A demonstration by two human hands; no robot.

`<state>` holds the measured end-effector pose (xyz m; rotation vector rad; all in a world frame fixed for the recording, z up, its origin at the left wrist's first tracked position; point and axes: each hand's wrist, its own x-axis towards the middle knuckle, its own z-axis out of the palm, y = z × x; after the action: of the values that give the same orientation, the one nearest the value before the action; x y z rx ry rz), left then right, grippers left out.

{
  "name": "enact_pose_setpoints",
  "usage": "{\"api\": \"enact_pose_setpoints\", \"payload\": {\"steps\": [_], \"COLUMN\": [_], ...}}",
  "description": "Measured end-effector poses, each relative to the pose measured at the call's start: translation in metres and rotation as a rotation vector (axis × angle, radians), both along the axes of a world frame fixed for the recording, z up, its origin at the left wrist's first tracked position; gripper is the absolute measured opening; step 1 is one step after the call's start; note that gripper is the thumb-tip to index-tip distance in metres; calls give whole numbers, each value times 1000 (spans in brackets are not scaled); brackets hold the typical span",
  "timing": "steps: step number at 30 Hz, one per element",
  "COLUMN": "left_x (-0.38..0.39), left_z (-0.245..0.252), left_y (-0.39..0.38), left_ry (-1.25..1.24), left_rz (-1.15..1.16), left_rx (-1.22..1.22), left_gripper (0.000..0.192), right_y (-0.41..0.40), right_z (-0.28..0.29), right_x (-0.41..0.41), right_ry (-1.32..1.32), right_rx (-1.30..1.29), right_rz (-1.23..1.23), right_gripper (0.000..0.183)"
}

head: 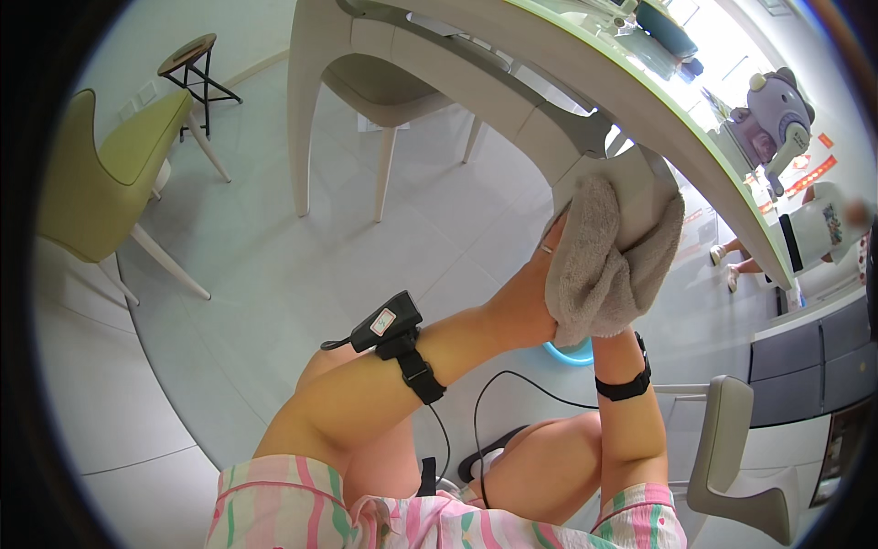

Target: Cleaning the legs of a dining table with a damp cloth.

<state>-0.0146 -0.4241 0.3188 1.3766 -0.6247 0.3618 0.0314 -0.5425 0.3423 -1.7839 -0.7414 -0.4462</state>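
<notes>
A grey-brown terry towel [597, 267] is draped over both my hands against the rounded end of the table's pale base [634, 192], beneath the tabletop. My left hand [549, 274] shows partly at the towel's left side, with a ring or band on it; its fingers are hidden. My right hand is covered by the towel, and only the wrist below it shows. Black straps with small devices and cables sit on both forearms. Behind my wrists, part of a light-blue basin [573, 351] shows on the floor.
The glass-edged tabletop [686, 117] curves overhead. Chairs stand under the table, at the left [116, 185] and at the lower right [727, 453]. A folding stool [188, 58] stands by the wall. Another person [816, 230] stands at the far right. A cable loops between my arms.
</notes>
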Motion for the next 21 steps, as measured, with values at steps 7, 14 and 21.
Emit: {"api": "enact_pose_setpoints", "payload": {"steps": [7, 14, 21], "left_x": [-6, -4, -8], "left_z": [6, -33, -41], "left_y": [2, 0, 4], "left_ry": [-11, 6, -4], "left_rz": [233, 503, 467], "left_rx": [155, 652, 908], "left_gripper": [85, 69, 70], "right_y": [28, 4, -2], "right_z": [31, -5, -35], "right_x": [-24, -18, -18], "right_ry": [-409, -254, -156], "right_rx": [-366, -508, -517], "right_rz": [-128, 43, 117], "right_gripper": [45, 60, 25]}}
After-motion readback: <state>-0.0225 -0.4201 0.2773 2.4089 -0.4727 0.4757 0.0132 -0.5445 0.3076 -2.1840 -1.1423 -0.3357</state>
